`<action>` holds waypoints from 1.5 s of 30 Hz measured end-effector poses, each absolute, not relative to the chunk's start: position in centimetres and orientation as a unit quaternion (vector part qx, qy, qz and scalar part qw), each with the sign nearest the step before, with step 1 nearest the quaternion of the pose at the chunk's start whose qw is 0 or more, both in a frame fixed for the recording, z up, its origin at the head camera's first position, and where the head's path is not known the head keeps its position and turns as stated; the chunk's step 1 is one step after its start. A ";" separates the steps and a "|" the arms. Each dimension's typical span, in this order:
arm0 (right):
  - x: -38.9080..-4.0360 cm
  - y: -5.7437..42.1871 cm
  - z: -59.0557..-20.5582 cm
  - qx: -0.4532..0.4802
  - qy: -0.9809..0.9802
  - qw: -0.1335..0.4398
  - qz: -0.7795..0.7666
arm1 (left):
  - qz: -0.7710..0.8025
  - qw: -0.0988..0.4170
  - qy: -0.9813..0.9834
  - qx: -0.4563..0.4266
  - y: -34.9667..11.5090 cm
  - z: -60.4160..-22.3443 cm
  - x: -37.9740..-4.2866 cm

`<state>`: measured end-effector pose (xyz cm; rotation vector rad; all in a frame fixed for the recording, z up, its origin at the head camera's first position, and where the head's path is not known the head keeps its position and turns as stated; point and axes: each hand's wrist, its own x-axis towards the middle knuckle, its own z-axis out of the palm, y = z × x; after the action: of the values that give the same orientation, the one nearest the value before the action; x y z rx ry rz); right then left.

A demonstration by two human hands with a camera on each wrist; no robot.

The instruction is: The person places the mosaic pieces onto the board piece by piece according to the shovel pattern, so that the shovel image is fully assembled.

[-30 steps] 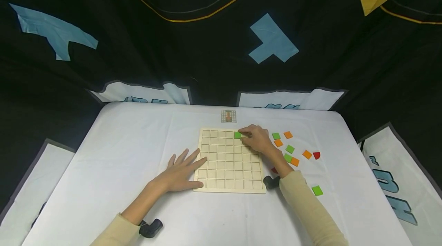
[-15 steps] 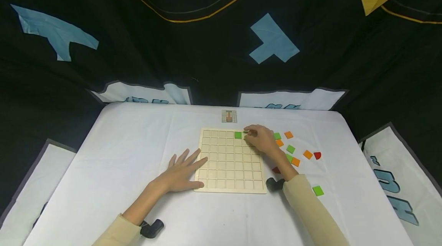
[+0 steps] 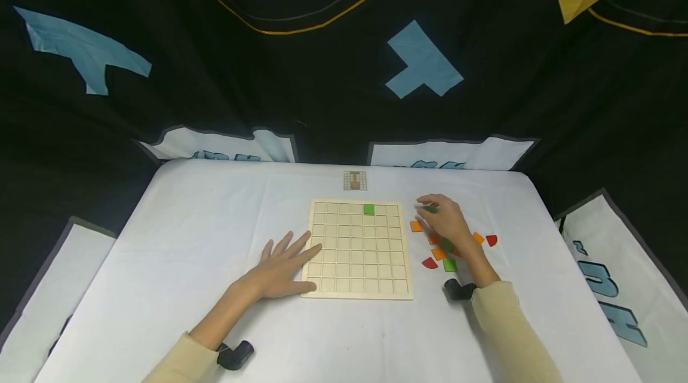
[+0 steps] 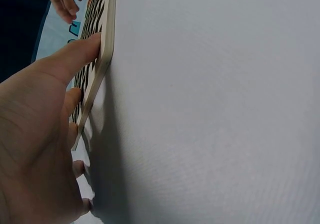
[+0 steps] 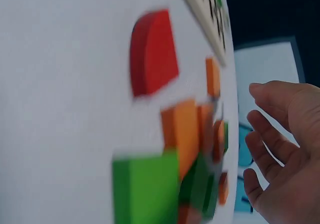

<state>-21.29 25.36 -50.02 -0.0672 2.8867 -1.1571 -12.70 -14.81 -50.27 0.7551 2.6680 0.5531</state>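
While R-wrist doesn't, head view shows L hand [image 3: 278, 272] touching board [image 3: 357, 251].

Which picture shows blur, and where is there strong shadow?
Right wrist: the green block and red piece look blurred, the right hand sharper; left wrist: a dark shadow on the white cloth beside the board; head: softer shadow beside the right sleeve.

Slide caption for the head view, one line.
Left hand on the edge of a gridded board with one green square in its far row, right hand above loose colored pieces.
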 end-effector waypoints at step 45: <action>-21.6 27.2 -50.2 -0.023 0.961 0.007 -0.276 | 0.187 0.156 0.933 0.266 -14.8 -50.5 -12.9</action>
<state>-21.60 27.19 -50.20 -0.0709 3.0055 -0.8645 -12.87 -14.83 -50.45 0.7609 2.6721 0.5348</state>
